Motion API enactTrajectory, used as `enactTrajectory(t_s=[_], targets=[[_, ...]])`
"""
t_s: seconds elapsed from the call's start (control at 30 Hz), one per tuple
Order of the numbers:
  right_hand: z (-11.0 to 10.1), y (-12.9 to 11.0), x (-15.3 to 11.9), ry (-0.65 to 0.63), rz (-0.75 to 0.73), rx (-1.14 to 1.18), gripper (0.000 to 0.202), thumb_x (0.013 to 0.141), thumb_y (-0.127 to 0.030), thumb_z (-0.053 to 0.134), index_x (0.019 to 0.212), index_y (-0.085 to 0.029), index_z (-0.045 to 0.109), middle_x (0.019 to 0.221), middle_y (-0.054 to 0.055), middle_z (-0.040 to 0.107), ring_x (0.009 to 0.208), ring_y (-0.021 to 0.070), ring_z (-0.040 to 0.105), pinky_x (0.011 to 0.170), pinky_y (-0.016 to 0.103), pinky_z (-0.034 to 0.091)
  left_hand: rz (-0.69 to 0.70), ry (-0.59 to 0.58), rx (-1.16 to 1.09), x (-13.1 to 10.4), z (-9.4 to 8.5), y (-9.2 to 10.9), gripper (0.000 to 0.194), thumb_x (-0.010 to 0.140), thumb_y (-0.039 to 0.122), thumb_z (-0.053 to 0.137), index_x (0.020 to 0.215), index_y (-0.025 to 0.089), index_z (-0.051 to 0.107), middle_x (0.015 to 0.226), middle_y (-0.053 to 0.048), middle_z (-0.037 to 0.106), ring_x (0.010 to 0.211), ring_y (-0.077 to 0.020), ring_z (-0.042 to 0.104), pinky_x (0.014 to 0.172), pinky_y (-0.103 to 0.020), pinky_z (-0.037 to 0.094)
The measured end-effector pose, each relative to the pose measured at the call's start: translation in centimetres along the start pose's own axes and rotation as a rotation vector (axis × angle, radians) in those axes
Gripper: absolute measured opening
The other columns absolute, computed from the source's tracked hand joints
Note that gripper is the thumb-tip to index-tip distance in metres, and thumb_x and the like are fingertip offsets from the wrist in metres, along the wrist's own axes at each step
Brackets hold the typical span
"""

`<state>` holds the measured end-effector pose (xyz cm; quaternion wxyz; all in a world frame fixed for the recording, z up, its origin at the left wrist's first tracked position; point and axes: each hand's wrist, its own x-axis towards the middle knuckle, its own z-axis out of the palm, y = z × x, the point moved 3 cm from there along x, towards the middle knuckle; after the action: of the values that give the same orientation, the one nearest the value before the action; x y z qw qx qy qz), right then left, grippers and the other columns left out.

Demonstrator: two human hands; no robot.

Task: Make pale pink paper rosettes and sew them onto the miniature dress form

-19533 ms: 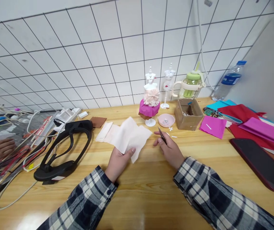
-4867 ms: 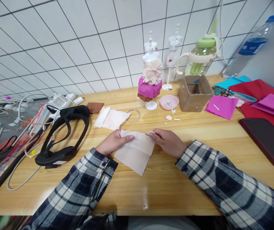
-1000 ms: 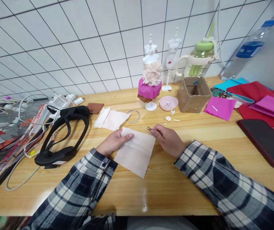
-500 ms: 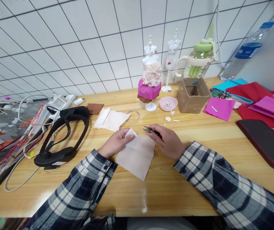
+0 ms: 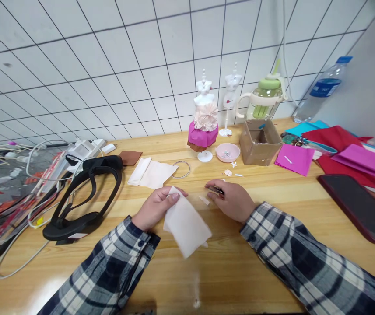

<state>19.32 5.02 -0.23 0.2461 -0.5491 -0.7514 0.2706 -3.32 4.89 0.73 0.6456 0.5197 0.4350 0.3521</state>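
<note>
Thumb and fingers of the left hand (image 5: 156, 208) pinch a top corner of the pale pink sheet (image 5: 187, 227), the wrist coming in from the lower left and the sheet hanging down toward the right at the middle of the frame. The right hand (image 5: 235, 201) reaches in from the lower right, fingers curled and pointing left, well apart from the sheet. Half a second ago the sheet spread wide up to the right fingers and the dark snips (image 5: 216, 190) showed open tips; now it hangs narrower, doubled over, and a small pale scrap (image 5: 204, 200) has appeared just left of the right fingertips. The left grip is closed on the corner; the right hand is closed around the snips, which it mostly covers, so how far their blades stand open cannot be told. Above the hands, a thin ring (image 5: 181, 169) lies beside a partly folded pale cloth (image 5: 151, 173), with a black headset frame (image 5: 85, 197) at the left. Above centre stands a dress form with a magenta skirt (image 5: 203, 133), near a pink bowl (image 5: 236, 153) and a cardboard box (image 5: 256, 153). At the right lie a magenta square (image 5: 295, 161) and a dark phone (image 5: 358, 210).
</note>
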Motion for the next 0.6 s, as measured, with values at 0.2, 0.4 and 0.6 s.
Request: enactTrajectory(t_s=[0.2, 0.4, 0.6], targets=[[1.0, -0.1, -0.1, -0.146, -0.132, -0.217, 0.024, 0.087, -0.033, 0.054, 0.109, -0.027, 0.064, 0.104, 0.002, 0.068, 0.094, 0.0191, 0.061, 0.077, 0.029, 0.041, -0.128, -0.111, -0.26, 0.1, -0.6, -0.4, 0.025, 0.071, 0.035, 0.078, 0.084, 0.015, 0.071, 0.066, -0.002, 0.068, 0.054, -0.0099, 0.06, 0.052, -0.018, 0.044], [-0.1, 1.8, 0.7, -0.117, -0.084, -0.36, 0.015, 0.088, -0.025, 0.051, 0.092, -0.023, 0.065, 0.093, 0.003, 0.069, 0.085, 0.0179, 0.062, 0.067, 0.026, 0.038, -0.241, 0.005, -0.338, 1.1, -0.2, -1.6, 0.024, 0.08, 0.035, 0.069, 0.089, 0.012, 0.069, 0.078, -0.007, 0.072, 0.067, -0.0162, 0.067, 0.066, -0.025, 0.052], [-6.4, 6.7, 1.8, 0.345, 0.194, -0.344, 0.027, 0.089, -0.037, 0.05, 0.103, -0.024, 0.069, 0.096, 0.005, 0.073, 0.08, 0.0218, 0.065, 0.061, 0.028, 0.039, -0.21, 0.024, -0.285, 1.2, -0.4, -1.5, 0.035, 0.083, 0.039, 0.065, 0.104, 0.011, 0.067, 0.091, -0.011, 0.073, 0.076, -0.0193, 0.068, 0.07, -0.027, 0.051]])
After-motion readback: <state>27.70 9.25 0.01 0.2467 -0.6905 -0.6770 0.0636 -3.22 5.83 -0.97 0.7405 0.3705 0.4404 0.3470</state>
